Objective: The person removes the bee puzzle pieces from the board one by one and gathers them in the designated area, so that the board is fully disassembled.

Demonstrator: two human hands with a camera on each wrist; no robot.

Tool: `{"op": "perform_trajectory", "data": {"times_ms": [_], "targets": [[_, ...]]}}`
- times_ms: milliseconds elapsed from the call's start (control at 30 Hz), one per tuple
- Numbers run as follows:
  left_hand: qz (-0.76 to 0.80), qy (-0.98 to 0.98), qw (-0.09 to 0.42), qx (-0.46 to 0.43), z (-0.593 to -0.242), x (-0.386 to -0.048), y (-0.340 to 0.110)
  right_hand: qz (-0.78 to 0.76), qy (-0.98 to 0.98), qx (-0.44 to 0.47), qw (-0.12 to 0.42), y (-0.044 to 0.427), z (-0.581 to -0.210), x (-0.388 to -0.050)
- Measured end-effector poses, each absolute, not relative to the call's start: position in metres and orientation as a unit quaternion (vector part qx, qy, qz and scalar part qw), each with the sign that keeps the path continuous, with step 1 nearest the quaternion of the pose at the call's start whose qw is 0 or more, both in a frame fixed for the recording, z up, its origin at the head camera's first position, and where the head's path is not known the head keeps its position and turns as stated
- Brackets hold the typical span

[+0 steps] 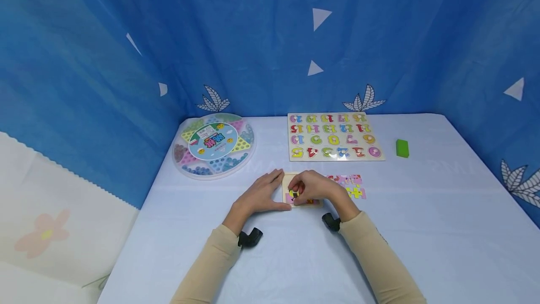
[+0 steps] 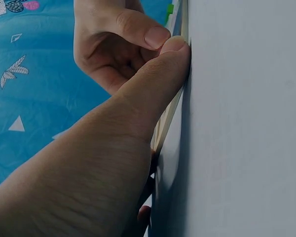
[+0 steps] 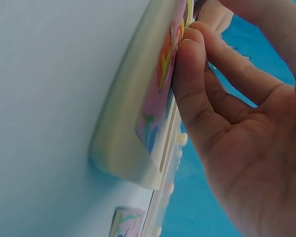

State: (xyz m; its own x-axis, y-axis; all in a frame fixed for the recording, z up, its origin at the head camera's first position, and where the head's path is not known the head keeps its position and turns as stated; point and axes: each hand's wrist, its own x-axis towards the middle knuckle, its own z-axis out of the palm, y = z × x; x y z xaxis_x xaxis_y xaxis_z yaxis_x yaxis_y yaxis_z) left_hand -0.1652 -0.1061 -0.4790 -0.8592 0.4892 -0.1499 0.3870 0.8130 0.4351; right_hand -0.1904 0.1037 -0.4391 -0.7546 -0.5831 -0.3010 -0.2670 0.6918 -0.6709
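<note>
Pale wooden tray [image 1: 288, 180]: lies flat on the counter [image 1: 287, 259] in front of the person, between the two hands. Its long axis appears to run left to right, subject to foreshortening.

Left hand [image 1: 263, 194]: spread wide; fingers at the tray's left side, thumb along the near edge. Right hand [image 1: 314, 185]: narrow, fingertips and thumb pinching a yellow piece [image 1: 293, 194] over the left part of the tray. Whether this piece is seated or raised cannot be told.

Governing relation, as judged: alignment of the yellow piece with the pink picture strip [image 3: 155, 101] along the tray's near side. Bare wood shows beyond it. Loose puzzle pieces [image 1: 357, 192] lie to the right of the tray, nearer the right hand.

View differences: the head view gives the plan layout. The left wrist view shows the left thumb tip against the tray edge, touching or nearly touching the right thumb. The right wrist view shows the tray's thickness and rounded corner, hidden from above by the right hand.
</note>
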Motion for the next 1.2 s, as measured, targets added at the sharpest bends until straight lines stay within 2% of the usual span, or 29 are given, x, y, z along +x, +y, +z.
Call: {"op": "perform_trajectory", "data": {"times_ms": [1200], "targets": [[0.198, 0.942, 0.134, 0.234, -0.4769, -0.1665, -0.1063, -0.31, 0.887, -0.217, 0.264, 0.0982, -0.4364, -0.1852]]}}
